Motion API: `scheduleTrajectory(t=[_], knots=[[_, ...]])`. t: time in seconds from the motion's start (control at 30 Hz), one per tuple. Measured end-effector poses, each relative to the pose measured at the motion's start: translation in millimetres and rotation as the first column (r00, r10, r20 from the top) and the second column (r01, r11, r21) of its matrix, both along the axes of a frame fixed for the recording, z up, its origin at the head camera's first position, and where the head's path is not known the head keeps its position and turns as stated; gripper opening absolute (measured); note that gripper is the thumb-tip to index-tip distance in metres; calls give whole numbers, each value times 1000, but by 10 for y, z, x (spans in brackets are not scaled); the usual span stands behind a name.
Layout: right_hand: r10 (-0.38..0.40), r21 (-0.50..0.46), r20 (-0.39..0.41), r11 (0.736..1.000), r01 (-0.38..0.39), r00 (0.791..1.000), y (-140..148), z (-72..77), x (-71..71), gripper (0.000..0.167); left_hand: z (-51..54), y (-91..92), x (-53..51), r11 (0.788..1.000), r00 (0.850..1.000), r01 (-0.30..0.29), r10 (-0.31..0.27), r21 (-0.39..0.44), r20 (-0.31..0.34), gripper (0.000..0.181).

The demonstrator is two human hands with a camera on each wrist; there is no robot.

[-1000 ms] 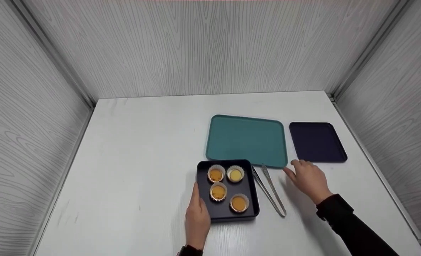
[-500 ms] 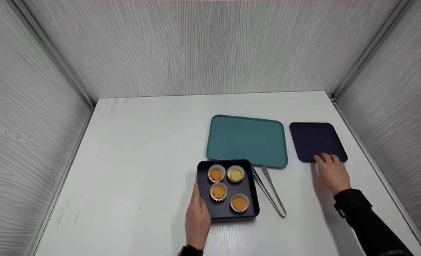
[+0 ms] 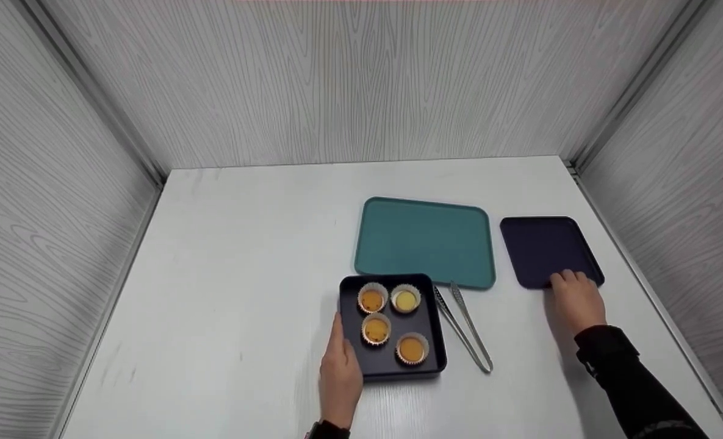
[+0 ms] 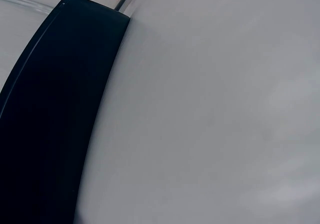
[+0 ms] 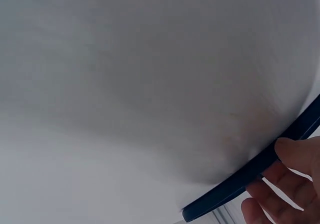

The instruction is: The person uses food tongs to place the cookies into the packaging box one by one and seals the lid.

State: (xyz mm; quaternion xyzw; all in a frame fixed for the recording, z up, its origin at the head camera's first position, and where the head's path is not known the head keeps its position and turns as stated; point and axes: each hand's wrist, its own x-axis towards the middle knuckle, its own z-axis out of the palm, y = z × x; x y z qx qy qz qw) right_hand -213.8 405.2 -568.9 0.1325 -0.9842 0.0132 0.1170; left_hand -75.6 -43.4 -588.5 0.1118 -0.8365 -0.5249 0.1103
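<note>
A dark square baking pan (image 3: 392,366) holds several small tarts in paper cups, including a yellow-topped one (image 3: 406,300) and an orange one (image 3: 412,349). My left hand (image 3: 339,375) lies along the pan's left side with a finger extended against its wall; its underside is hidden. In the left wrist view, the pan's dark wall (image 4: 60,94) fills the left part. At the right, my right hand (image 3: 579,302) pinches the near rim of a navy tray (image 3: 547,250). The right wrist view shows the thumb (image 5: 295,154) against the tray's rim (image 5: 240,179), with fingers beyond it.
A teal tray (image 3: 425,241) lies behind the pan. Metal tongs (image 3: 468,329) rest between pan and right hand, their tips close to the teal tray's near edge. Grey wood-patterned panels (image 3: 349,79) enclose the white table (image 3: 245,274) at the back and sides.
My right hand has gone right from beside the tongs to the navy tray and taken its near rim. The tray has shifted slightly toward me. My left hand and the pan stay put.
</note>
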Motion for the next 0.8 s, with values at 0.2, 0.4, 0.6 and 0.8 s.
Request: scheduleTrajectory(t=[0.2, 0.4, 0.6, 0.8], knots=[[56, 3, -32, 998, -56, 998, 21, -34, 19, 18, -19, 1, -6, 1000, 1000, -3, 3, 2, 4, 52], [139, -23, -138, 989, -143, 981, -47, 0, 28, 14, -23, 6, -7, 1000, 1000, -1, 1, 3, -6, 52], [163, -45, -248, 983, -180, 955, -129, 105, 2, 20, -23, 11, -6, 1000, 1000, 0, -1, -8, -29, 52], [168, -57, -304, 979, -194, 938, -198, 248, -18, 22, -26, 3, -14, 1000, 1000, 7, -7, 4, -19, 53]])
